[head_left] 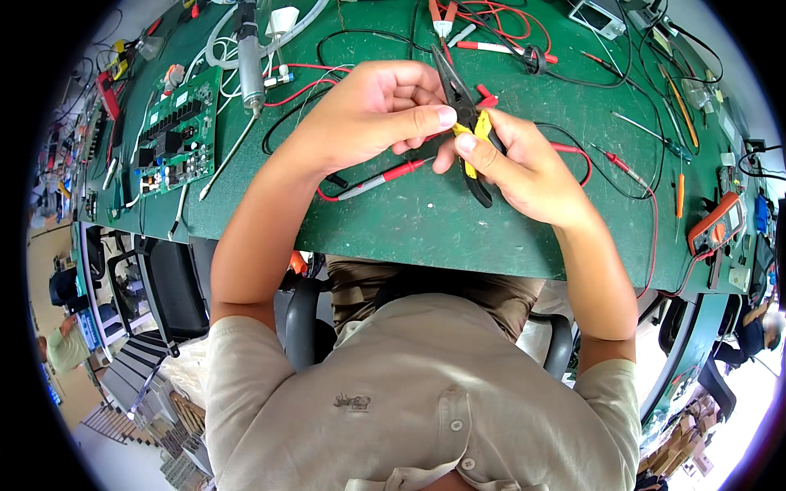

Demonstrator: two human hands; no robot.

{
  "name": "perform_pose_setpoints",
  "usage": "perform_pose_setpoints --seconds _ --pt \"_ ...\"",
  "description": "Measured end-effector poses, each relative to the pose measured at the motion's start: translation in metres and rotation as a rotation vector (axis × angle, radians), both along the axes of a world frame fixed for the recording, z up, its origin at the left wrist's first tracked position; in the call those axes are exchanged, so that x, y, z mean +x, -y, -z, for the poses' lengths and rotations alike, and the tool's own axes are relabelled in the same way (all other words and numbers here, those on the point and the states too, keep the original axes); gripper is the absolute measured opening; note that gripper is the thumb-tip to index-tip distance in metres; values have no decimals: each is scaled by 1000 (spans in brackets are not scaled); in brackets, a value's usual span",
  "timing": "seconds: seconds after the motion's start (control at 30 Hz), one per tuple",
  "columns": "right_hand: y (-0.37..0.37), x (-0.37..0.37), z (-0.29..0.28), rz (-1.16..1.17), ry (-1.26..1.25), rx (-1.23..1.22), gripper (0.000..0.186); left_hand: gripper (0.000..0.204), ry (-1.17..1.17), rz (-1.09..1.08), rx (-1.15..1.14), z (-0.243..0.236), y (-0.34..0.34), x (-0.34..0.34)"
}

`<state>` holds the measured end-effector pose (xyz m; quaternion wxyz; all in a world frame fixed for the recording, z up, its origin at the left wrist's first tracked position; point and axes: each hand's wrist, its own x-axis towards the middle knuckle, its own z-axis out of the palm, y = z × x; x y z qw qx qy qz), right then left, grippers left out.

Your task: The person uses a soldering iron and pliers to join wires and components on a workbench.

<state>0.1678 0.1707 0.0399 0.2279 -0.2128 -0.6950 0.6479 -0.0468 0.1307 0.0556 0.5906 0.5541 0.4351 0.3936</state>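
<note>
Yellow-and-black pliers [464, 108], slim and tapered, sit at 1 o'clock over the scuffed green counter [393, 233], gripped in the right hand's [528, 172] fingers. Left hand's [368, 110] curled right beside them, can't tell if it's pinching anything tbh.

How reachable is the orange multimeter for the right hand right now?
Not readily, I think: the right hand is holding pliers. Beyond that, only thin leads and slim tools seem to lie between it and the orange multimeter.
</note>
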Motion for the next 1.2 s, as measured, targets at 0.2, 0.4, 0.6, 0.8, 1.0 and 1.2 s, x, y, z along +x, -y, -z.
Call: perform_pose_setpoints --seconds 0.2,0.4,0.6,0.8,1.0,1.2 --pt "-4 9 -8 -102 151 -380 29 19 0 80 -108 -1 0 -4" --pt "0 5 -6 -104 147 -324 28 20 22 130 -99 3 0 -5" --pt "0 2 -1 -102 161 -377 30 20 -44 59 -145 9 3 3" --pt "5 -1 6 71 -74 -447 30 37 -207 30 6 -2 11 6" --pt "8 -8 7 156 -324 -593 28 80 -214 78 -66 -2 30 27" --pt "10 -3 11 65 -233 -574 24 80 -315 147 -74 3 29 24"
